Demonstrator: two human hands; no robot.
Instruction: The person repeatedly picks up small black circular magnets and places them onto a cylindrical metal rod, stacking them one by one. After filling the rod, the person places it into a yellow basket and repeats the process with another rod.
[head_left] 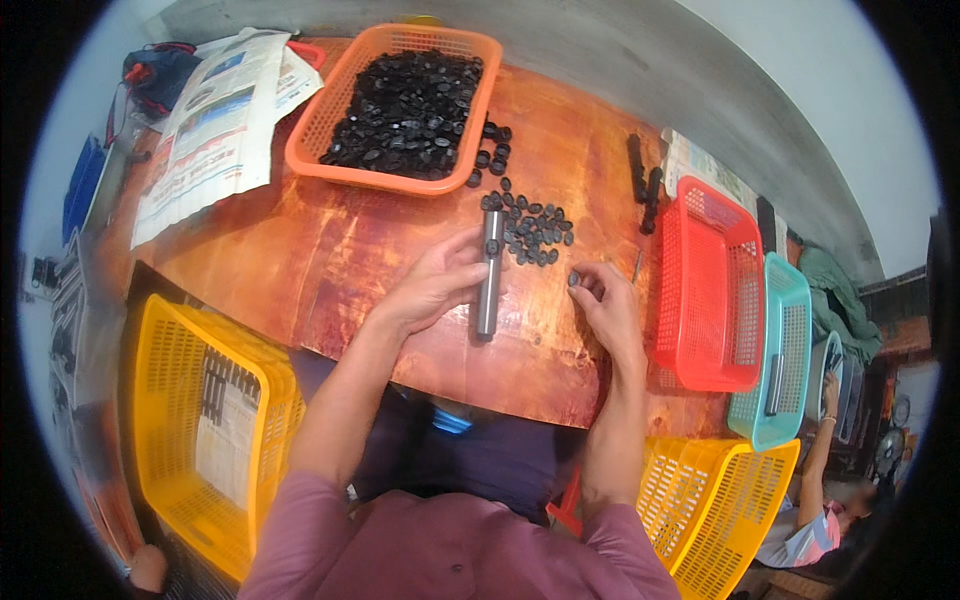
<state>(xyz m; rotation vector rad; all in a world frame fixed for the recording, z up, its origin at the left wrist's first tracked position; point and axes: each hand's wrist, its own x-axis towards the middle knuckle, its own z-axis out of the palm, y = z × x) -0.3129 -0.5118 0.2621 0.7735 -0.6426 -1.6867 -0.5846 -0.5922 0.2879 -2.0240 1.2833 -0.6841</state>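
Left hand (435, 285) wraps the grey metal tube (488, 280), steadying it flat on the bench (330, 250); right hand (605, 305) pinches one small black cap (574, 280), probably rubber, close beside the tube. Loose caps (530, 225) lie just beyond for easy picking; orange basket (310, 140) of them farther.

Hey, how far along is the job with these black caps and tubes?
Looks done: a few filled black tubes beside the red basket. In hand: left hand holds a grey tube; right hand pinches a cap. Left: loose pile and full orange basket.
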